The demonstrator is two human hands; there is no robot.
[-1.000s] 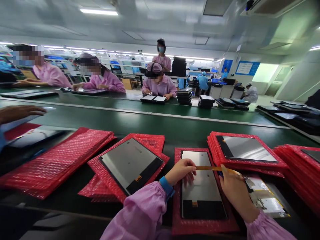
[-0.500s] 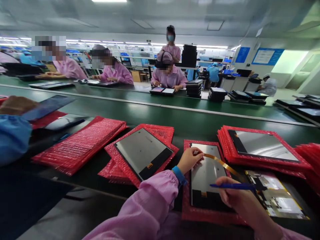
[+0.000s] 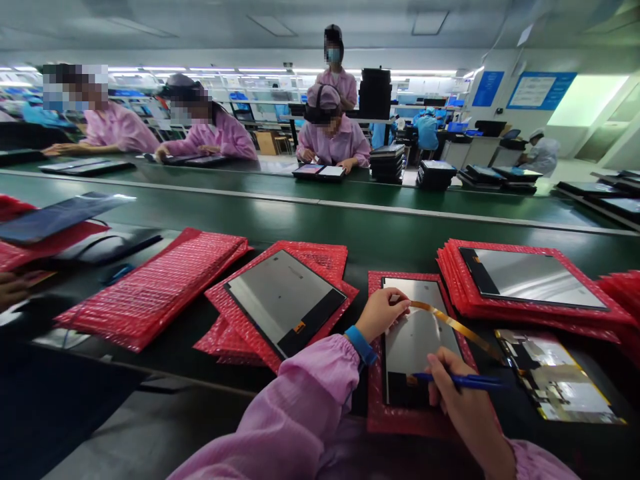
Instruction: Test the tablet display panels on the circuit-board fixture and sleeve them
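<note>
At a green worktop, fingers of the left hand pinch one amber ribbon cable over the middle of three panels on red bubble wrap; the right hand's grasp one blue pen.

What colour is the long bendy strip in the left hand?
The strip is golden orange, seen best in the head view.

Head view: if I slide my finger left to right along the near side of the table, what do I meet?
Another person's hand, a pile of red bubble wrap, a screen, the wearer's left hand, the wearer's right hand, a shiny board.
</note>
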